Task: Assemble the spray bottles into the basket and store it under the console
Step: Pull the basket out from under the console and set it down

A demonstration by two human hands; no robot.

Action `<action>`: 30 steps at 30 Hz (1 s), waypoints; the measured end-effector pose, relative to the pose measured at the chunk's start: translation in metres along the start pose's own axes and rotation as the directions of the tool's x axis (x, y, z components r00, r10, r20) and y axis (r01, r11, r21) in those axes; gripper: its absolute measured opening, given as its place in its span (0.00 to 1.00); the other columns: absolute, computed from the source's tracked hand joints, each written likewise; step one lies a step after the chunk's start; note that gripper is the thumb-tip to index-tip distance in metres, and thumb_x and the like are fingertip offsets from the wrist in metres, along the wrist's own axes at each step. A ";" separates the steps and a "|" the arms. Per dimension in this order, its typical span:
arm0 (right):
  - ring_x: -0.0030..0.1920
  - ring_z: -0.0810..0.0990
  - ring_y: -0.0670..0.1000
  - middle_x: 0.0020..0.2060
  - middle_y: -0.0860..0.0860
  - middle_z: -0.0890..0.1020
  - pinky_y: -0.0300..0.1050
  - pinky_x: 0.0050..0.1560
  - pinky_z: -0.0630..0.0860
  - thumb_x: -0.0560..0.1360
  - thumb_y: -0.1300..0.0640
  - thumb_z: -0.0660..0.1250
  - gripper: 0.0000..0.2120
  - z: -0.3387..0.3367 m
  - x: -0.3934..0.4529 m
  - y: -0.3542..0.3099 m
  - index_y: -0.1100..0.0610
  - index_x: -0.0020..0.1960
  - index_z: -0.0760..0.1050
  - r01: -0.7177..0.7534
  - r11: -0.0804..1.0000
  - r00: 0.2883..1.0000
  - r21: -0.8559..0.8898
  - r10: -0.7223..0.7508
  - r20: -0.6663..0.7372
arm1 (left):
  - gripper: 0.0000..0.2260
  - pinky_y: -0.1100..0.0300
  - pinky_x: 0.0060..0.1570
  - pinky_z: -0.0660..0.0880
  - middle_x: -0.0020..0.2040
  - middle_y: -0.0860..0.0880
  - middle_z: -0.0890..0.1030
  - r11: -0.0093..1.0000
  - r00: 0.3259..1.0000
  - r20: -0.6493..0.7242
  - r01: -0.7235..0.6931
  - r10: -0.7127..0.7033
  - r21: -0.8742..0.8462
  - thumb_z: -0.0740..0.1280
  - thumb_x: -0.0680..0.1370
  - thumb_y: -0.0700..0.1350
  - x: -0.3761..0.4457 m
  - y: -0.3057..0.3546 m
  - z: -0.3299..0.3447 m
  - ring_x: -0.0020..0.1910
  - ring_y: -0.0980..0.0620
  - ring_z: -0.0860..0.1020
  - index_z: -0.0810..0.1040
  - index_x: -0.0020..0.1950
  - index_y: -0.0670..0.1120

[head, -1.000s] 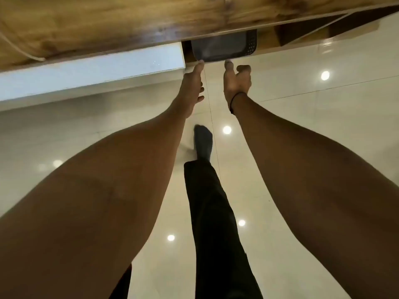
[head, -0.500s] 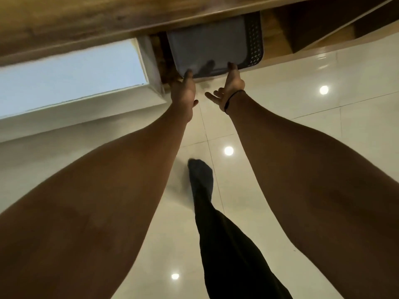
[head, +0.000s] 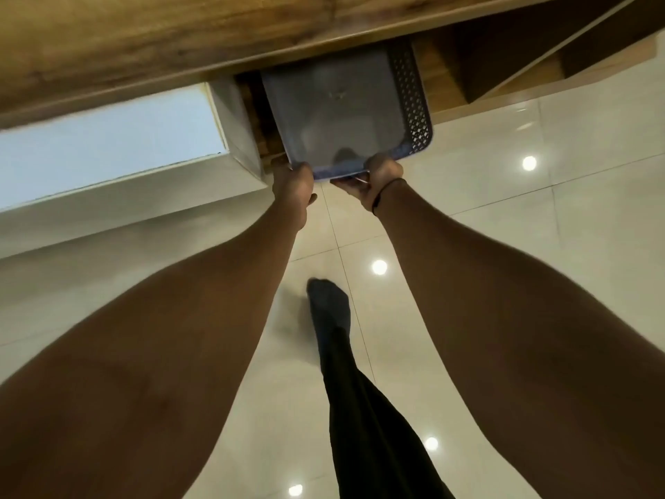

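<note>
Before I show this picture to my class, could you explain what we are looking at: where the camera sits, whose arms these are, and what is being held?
The camera is worn on a person's head and looks forward and down, so the two long arms are the wearer's own. The left hand and right hand each grip the near rim of a grey plastic basket with perforated sides. The basket sits partly under a wooden console, beside a white box. Its inside looks empty; no spray bottles show. Below are a glossy tiled floor and the person's dark-trousered leg.
</note>
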State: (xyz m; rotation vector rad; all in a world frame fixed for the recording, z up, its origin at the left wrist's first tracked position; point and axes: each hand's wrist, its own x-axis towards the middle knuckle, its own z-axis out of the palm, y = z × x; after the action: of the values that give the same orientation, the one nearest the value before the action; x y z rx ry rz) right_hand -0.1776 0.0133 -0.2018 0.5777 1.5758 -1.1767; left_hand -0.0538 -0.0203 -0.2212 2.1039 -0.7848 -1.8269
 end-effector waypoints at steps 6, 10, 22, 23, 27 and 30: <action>0.56 0.84 0.67 0.62 0.66 0.81 0.60 0.46 0.86 0.81 0.58 0.66 0.19 -0.056 -0.113 0.010 0.60 0.70 0.69 -0.162 0.985 0.986 -0.049 0.160 -0.045 | 0.15 0.51 0.46 0.84 0.54 0.48 0.80 0.991 0.982 0.138 0.131 -0.129 -0.009 0.66 0.84 0.47 -0.067 -0.002 -0.031 0.49 0.48 0.81 0.72 0.70 0.48; 0.55 0.82 0.67 0.63 0.64 0.78 0.65 0.48 0.85 0.78 0.55 0.68 0.25 -0.070 -0.189 0.005 0.56 0.72 0.65 -0.182 0.982 0.976 0.050 0.186 -0.110 | 0.11 0.49 0.47 0.83 0.59 0.42 0.82 0.980 0.946 0.261 0.173 -0.194 0.101 0.63 0.83 0.42 -0.126 0.006 -0.054 0.53 0.43 0.82 0.75 0.65 0.47; 0.54 0.80 0.60 0.65 0.59 0.79 0.56 0.62 0.77 0.78 0.47 0.64 0.21 -0.099 -0.391 -0.058 0.57 0.66 0.79 0.017 0.983 0.997 0.184 -0.002 -0.078 | 0.06 0.53 0.46 0.80 0.45 0.44 0.83 0.952 0.905 0.359 0.131 -0.229 0.278 0.63 0.77 0.38 -0.293 0.098 -0.182 0.47 0.46 0.81 0.79 0.49 0.44; 0.52 0.79 0.59 0.62 0.58 0.78 0.55 0.57 0.77 0.78 0.48 0.65 0.20 -0.105 -0.408 -0.063 0.57 0.66 0.79 0.008 0.995 0.996 0.102 0.001 -0.093 | 0.06 0.57 0.42 0.78 0.41 0.46 0.83 0.951 0.907 0.349 0.138 -0.234 0.278 0.63 0.77 0.38 -0.308 0.103 -0.196 0.42 0.48 0.81 0.79 0.48 0.45; 0.61 0.80 0.69 0.62 0.65 0.82 0.69 0.64 0.75 0.80 0.60 0.65 0.20 -0.097 -0.467 -0.057 0.64 0.71 0.73 0.040 0.938 0.996 -0.344 -0.064 -0.060 | 0.10 0.66 0.29 0.71 0.32 0.50 0.82 0.936 0.890 0.369 0.149 -0.267 0.318 0.66 0.73 0.41 -0.356 0.115 -0.257 0.30 0.52 0.80 0.80 0.53 0.44; 0.53 0.82 0.69 0.53 0.68 0.82 0.67 0.54 0.79 0.78 0.70 0.66 0.21 -0.073 -0.501 -0.043 0.66 0.70 0.70 0.048 0.839 0.996 -0.542 -0.081 -0.037 | 0.20 0.50 0.48 0.82 0.54 0.45 0.86 0.947 0.859 0.435 0.157 -0.270 0.278 0.67 0.73 0.42 -0.384 0.112 -0.308 0.53 0.43 0.84 0.77 0.65 0.51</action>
State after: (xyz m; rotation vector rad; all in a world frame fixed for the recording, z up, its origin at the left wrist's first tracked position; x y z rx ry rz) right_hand -0.0726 0.1578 0.2742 0.1839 1.8890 -0.7055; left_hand 0.1917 0.0468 0.2147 1.9636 -0.9415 -2.5394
